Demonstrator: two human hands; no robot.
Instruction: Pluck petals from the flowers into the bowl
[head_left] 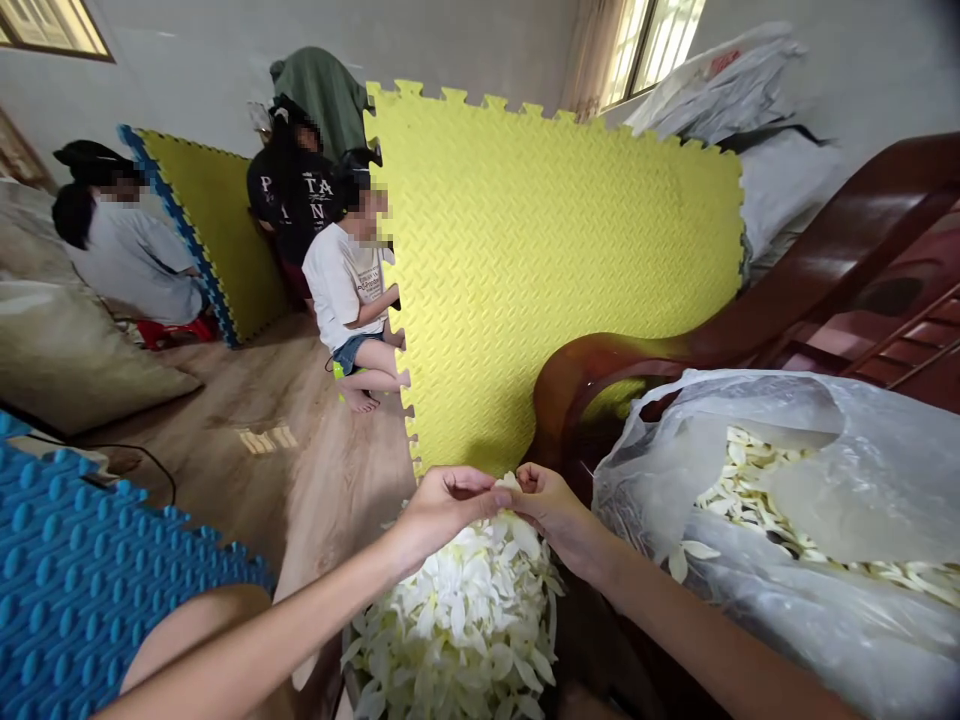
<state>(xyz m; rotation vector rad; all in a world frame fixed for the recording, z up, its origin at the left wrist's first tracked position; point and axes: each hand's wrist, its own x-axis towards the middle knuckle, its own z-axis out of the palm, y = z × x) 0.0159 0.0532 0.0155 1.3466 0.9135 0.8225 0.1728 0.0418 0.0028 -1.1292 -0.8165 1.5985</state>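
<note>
My left hand (444, 508) and my right hand (551, 500) meet above a heap of white petals (469, 600), thumbs and fingertips pinched together. Between the fingertips shows a small pale petal or flower (510, 482), which both hands seem to hold; its lower part is hidden by the thumbs. The heap fills a container whose sides are mostly covered. At the right, a clear plastic bag (652, 500) holds more cream-white flowers (757, 490), and a loose one (690, 555) lies on its near side.
A yellow foam mat (540, 260) stands upright ahead, beside a dark curved wooden armrest (600, 355). A blue textured mat (82, 580) is at the lower left. Three people (349, 285) sit or stand at the back left, near another upright mat (217, 220) and a large sack (82, 350).
</note>
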